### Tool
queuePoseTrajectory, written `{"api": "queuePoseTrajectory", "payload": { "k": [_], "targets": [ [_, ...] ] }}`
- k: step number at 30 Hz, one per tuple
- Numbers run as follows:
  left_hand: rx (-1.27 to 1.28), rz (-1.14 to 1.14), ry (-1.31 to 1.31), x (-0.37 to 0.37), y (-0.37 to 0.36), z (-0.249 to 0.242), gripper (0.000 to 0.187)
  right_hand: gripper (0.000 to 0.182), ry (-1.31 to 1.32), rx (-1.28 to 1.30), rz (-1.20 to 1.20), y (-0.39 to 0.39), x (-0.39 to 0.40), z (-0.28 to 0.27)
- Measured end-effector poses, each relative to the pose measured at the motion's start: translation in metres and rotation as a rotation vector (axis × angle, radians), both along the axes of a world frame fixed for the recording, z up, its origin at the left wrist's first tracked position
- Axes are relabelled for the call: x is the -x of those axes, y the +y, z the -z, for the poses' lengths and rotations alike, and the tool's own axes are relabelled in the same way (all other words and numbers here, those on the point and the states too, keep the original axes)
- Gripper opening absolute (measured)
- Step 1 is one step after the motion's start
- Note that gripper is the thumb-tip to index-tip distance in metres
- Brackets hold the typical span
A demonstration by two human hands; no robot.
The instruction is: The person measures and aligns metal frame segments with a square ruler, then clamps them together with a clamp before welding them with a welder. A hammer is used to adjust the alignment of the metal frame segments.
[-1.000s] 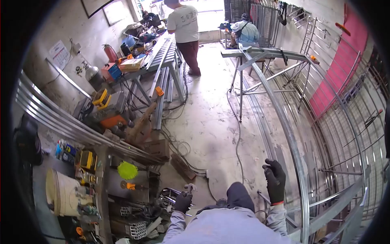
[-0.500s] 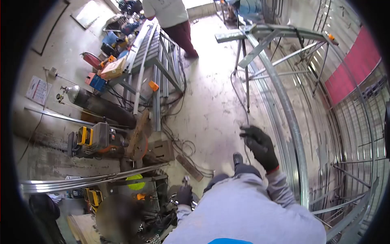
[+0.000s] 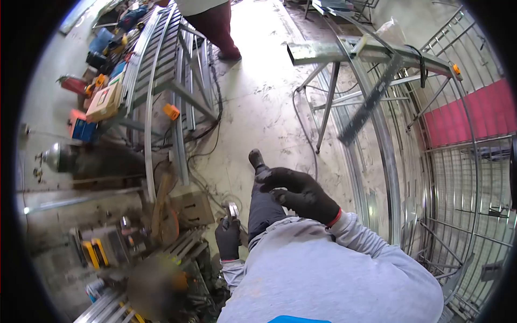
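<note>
My left hand (image 3: 228,239), in a dark glove, is low in the view, left of my leg. Its fingers are wrapped round a short shiny metal tool (image 3: 232,209) whose upper end sticks out; its exact kind I cannot make out. My right hand (image 3: 299,195), also in a dark glove with a red cuff edge, hovers in front of my body above my leg. Thumb and fingers are bent but apart, with nothing visible between them. One of my dark shoes (image 3: 256,157) shows on the floor ahead.
A slatted metal bench (image 3: 156,70) and a person in dark red trousers (image 3: 212,24) are ahead on the left. A gas cylinder (image 3: 102,160) lies at left. Right stands a metal trestle frame (image 3: 323,53) with long bars. Cables (image 3: 199,156) run along the floor.
The view has shifted forward and turned. My right hand has moved left, in front of my leg, and my foot is further forward. The left hand still holds the metal tool.
</note>
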State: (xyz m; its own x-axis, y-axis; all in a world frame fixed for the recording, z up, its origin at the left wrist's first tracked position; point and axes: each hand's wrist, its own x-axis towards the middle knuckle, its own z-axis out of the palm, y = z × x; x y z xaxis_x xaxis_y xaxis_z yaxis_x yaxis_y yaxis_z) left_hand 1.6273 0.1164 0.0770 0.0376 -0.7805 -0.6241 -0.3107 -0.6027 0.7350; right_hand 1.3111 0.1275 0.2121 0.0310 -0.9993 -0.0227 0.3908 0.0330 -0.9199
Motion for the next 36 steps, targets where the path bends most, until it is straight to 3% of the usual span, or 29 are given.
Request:
{"api": "queuePoseTrajectory", "payload": {
  "k": [3, 6, 8, 14, 18, 20, 21, 24, 26, 32, 34, 36],
  "targets": [
    [0.051, 0.113, -0.050, 0.021, -0.111, 0.009, 0.018, 0.043, -0.004, -0.119, 0.018, -0.088, 0.019, 0.007],
    [-0.009, 0.131, -0.035, 0.057, -0.216, -0.018, 0.018, 0.043, 0.119, -0.173, 0.123, -0.173, 0.049, -0.009],
    [-0.021, 0.179, -0.041, 0.082, -0.283, -0.035, 0.018, 0.042, 0.016, -0.159, 0.221, -0.217, 0.067, -0.021],
    [-0.031, 0.313, 0.038, 0.167, -0.459, -0.058, 0.015, 0.042, 0.102, -0.177, 0.494, -0.314, 0.133, -0.041],
    [-0.040, 0.376, 0.011, 0.221, -0.567, -0.038, 0.017, 0.041, 0.107, -0.176, 0.602, -0.381, 0.189, -0.036],
    [0.043, 0.442, -0.020, 0.245, -0.612, -0.038, 0.016, 0.041, 0.048, -0.126, 0.644, -0.417, 0.216, -0.014],
    [0.291, 0.720, -0.209, 0.256, -0.636, -0.036, 0.017, 0.041, -0.021, -0.120, 0.666, -0.437, 0.228, -0.006],
    [0.204, 0.654, -0.231, 0.317, -0.695, -0.055, 0.026, 0.041, -0.190, -0.053, 0.706, -0.499, 0.273, -0.005],
    [0.048, 0.617, -0.160, 0.362, -0.727, -0.087, 0.027, 0.041, -0.158, -0.055, 0.699, -0.533, 0.306, -0.013],
    [0.146, 0.652, -0.032, 0.463, -0.825, -0.057, 0.028, 0.044, -0.063, -0.038, 0.734, -0.604, 0.399, -0.023],
    [0.101, 0.685, 0.000, 0.509, -0.855, -0.050, 0.024, 0.043, -0.083, 0.031, 0.748, -0.614, 0.428, -0.012],
    [0.008, 0.732, 0.021, 0.558, -0.889, -0.039, 0.016, 0.043, -0.055, -0.073, 0.869, -0.621, 0.457, -0.007]
  ]
}}
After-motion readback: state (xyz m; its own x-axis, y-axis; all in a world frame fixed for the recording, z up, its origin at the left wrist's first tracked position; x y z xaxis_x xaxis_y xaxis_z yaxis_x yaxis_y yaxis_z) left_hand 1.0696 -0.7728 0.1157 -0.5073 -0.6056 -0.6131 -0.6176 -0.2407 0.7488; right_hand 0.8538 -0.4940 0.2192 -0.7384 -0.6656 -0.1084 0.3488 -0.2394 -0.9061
